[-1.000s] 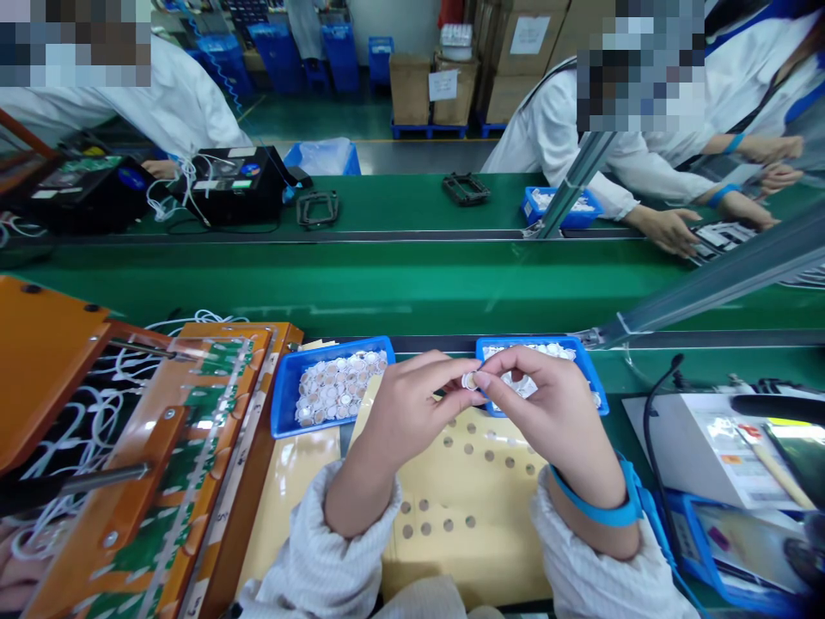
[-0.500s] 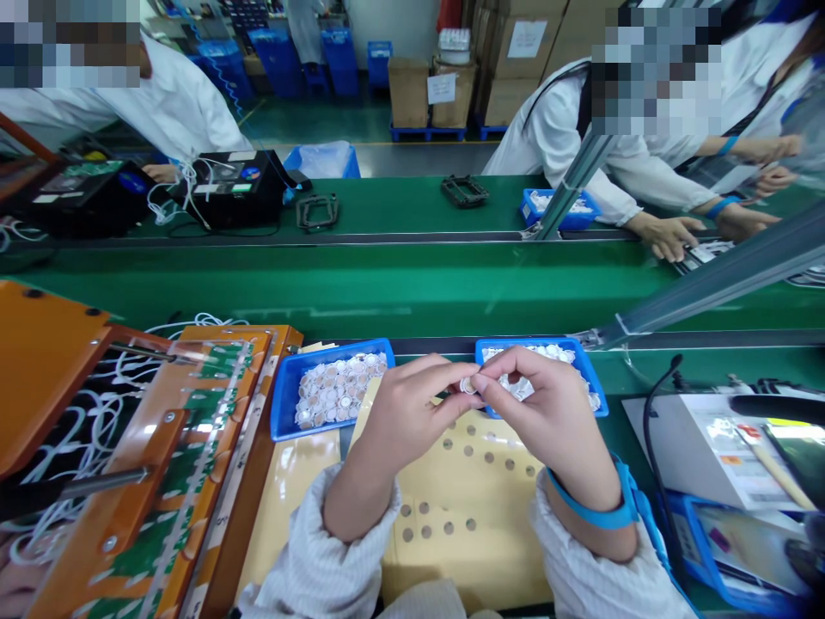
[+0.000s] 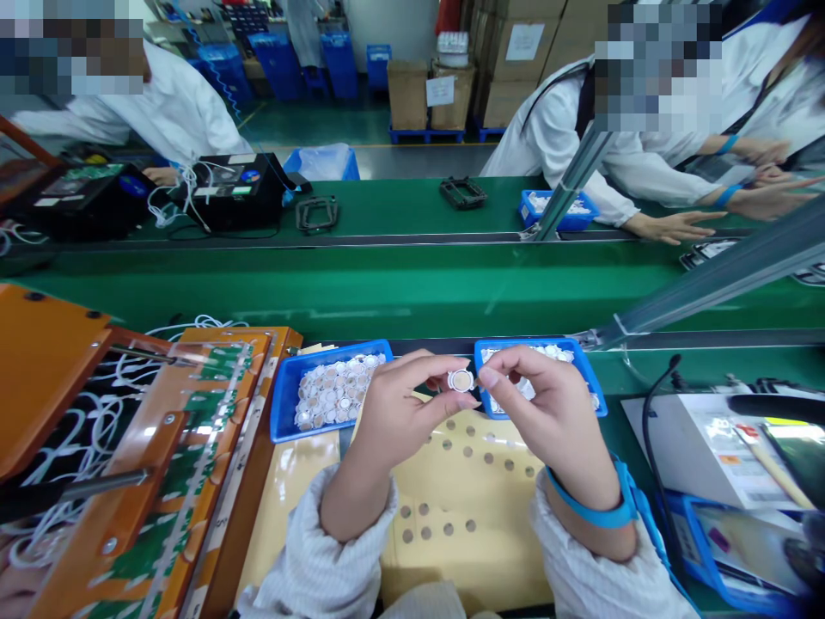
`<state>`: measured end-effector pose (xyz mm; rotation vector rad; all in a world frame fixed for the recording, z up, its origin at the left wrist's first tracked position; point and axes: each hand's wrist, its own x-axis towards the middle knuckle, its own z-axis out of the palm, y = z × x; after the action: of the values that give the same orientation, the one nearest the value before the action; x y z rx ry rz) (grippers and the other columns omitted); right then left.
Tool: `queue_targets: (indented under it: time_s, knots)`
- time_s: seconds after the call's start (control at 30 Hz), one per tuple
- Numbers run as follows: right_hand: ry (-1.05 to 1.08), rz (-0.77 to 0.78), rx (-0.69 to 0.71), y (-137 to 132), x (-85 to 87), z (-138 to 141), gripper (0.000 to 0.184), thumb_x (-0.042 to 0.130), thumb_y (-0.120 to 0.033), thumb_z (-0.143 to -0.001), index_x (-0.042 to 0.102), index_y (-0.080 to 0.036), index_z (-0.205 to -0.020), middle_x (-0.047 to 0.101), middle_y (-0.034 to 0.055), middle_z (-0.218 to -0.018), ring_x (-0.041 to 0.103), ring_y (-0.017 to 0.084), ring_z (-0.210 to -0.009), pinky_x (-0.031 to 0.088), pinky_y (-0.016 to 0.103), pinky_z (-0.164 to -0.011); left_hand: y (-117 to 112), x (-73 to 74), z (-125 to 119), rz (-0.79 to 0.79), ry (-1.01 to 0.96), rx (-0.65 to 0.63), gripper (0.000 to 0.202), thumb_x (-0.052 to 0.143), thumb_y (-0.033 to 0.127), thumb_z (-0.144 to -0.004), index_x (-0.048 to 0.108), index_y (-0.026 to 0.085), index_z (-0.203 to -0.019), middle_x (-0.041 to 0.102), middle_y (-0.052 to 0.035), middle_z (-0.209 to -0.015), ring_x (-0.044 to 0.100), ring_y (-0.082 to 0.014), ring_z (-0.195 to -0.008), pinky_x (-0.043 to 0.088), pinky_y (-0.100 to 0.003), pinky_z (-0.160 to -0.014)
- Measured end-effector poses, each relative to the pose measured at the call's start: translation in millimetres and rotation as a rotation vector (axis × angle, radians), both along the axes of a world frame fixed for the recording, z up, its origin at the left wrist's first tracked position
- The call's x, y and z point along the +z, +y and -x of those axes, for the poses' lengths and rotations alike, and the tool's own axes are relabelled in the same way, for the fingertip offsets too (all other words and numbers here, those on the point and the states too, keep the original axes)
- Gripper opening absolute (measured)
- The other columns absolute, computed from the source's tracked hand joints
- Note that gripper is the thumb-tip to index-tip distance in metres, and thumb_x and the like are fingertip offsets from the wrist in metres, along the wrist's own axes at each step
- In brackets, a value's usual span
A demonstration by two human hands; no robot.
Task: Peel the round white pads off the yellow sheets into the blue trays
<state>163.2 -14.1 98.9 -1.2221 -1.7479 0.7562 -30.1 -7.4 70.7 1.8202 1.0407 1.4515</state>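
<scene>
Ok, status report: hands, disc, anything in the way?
Left hand pinching disc. Right hand at disc's right edge, contact unclear. Right hand hides part of right bin from view.

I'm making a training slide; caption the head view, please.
Left hand pinches a round white part, right hand beside it, above a spotted yellow sheet.

I pinch with my left hand [image 3: 400, 411], thumb opposite index finger; my right hand [image 3: 553, 402] faces it, fingers bent.
</scene>
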Motion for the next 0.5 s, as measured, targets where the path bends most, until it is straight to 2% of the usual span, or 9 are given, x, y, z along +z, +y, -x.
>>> queue_targets:
  time_s: [0.1,0.23,0.5]
  knots:
    - [-0.012,0.023,0.069,-0.7,1.8,1.1,0.015,0.066,-0.025,-0.1,0.074,-0.024,-0.088,0.074,-0.0013,-0.075,0.066,0.016,-0.068,0.049,0.029,-0.065,0.8,-1.9,1.8,0.006,-0.032,0.004,0.028,0.088,0.046,-0.087,0.083,0.022,-0.101,0.072,-0.0008,-0.073,0.065,-0.0132,-0.063,0.054,-0.023,-0.058]
    - [-0.027,0.051,0.157,-2.8,3.6,2.6,0.016,0.065,-0.025,-0.101,0.073,-0.022,-0.087,0.071,-0.0024,-0.069,0.063,0.015,-0.061,0.046,0.028,-0.059,1.4,-4.1,2.4,-0.003,-0.056,-0.004,0.028,0.09,0.044,-0.084,0.083,0.023,-0.101,0.071,-0.0005,-0.073,0.065,-0.0128,-0.064,0.053,-0.023,-0.059]
    - [-0.018,0.011,0.144,-3.7,5.1,3.2,0.016,0.065,-0.023,-0.099,0.071,-0.022,-0.085,0.07,-0.0031,-0.068,0.063,0.013,-0.061,0.046,0.026,-0.059,2.2,-1.6,-0.1,-0.035,-0.067,-0.021,0.024,0.09,0.039,-0.085,0.082,0.023,-0.101,0.073,0.0003,-0.074,0.066,-0.012,-0.064,0.054,-0.021,-0.059]
